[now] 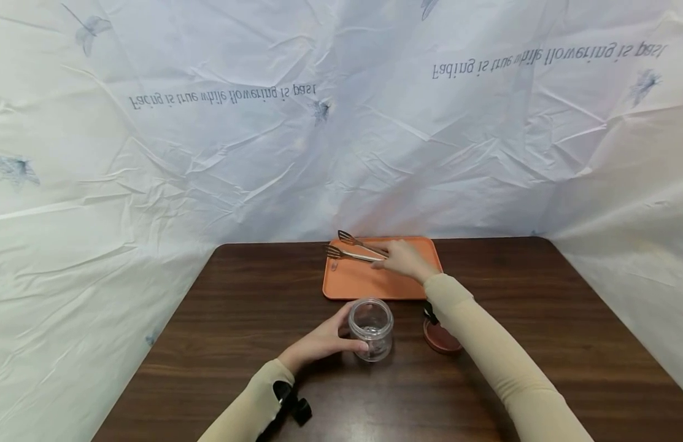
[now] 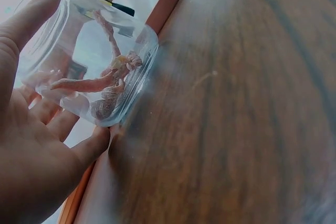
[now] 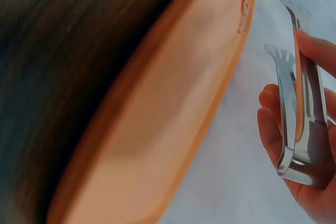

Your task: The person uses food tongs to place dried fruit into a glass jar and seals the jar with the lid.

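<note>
My left hand (image 1: 324, 336) grips a clear open-topped jar (image 1: 377, 347), thumb on the near side and fingers behind it. Through the jar wall in the left wrist view show several wrinkled pinkish pieces (image 2: 113, 80), dried-looking, lying at the bottom. My right hand (image 1: 403, 260) holds metal tongs (image 3: 310, 150) over an orange tray (image 1: 352, 285). The slotted tips of the tongs stand apart and point left, with nothing between them. One small pinkish piece (image 3: 245, 9) lies near the tray's left edge.
A reddish round lid (image 1: 442, 337) lies on the dark wooden table (image 1: 236, 319), right of the jar and partly under my right forearm. White printed sheeting (image 1: 253, 159) hangs behind the table and along both sides.
</note>
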`<state>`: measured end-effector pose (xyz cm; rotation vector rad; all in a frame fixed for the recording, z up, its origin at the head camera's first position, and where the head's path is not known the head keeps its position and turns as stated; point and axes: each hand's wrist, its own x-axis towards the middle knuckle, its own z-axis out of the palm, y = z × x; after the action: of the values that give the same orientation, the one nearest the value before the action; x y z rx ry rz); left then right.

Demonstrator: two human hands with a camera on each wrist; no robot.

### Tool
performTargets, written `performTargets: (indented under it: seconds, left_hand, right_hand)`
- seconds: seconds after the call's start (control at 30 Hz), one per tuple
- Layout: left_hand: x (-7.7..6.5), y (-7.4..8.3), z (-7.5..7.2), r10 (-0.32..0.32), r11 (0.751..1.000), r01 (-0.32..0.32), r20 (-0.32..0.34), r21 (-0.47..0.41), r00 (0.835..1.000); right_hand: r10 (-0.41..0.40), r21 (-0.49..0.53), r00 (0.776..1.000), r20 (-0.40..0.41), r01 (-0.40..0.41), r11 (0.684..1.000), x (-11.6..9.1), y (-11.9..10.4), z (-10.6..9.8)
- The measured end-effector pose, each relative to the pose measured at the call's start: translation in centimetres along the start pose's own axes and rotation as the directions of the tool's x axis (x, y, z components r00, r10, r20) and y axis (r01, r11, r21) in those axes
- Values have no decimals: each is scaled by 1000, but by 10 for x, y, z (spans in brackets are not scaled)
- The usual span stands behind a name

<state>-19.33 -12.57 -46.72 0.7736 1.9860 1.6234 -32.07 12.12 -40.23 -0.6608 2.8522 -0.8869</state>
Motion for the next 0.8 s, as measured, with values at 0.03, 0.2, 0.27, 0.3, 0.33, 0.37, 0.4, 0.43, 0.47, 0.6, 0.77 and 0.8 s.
performTargets:
  seconds: [0.03,0.2,0.27,0.3,0.33,0.37,0.4,0.43,0.47,0.6,0.77,0.8]
  left_hand:
    - [0,0,0,3,1000,-3,0,4,1000]
    - [1,0,0,13,1000,-13,-4,23,1000]
    - [1,-1,0,13,1000,-13,-1,23,1000]
    - [2,-1,0,16,1000,-16,2,23,1000]
    - [1,-1,0,14,1000,-14,4,20,1000]
    - [1,-1,0,12,1000,-12,5,13,1000]
    - [1,-1,0,13,1000,-13,7,8,1000]
    - [0,-1,0,14,1000,-14,8,4,1000]
    - [0,-1,0,10,1000,-10,8,1,1000]
    - [0,0,0,11,1000,-11,10,-10,1000]
    - [-1,0,0,9,1000,-9,17,-2,1000]
    - [-2,0,0,10,1000,-10,15,3,1000]
  right_hand:
    - [10,5,1000,-5,-10,1000,1,0,1]
    - [39,19,999,-16,-38,999,5,0,7]
    - [48,12,999,-13,-48,999,7,0,9]
    - [54,2,998,-10,-54,999,8,0,10]
    - [61,-4,998,-9,-61,998,9,-1,11]
    - [71,-4,997,-5,-71,997,10,-2,12]
    - [81,0,997,2,-81,997,11,-3,12]
    - [88,1,996,6,-88,996,12,-4,13]
    - [91,-1,996,7,-91,996,13,-5,14]
    - [93,8,996,14,-93,996,15,-8,16]
    - [81,-7,997,-6,-81,997,17,-8,17]
    - [80,-9,997,-9,-80,997,17,-7,17]
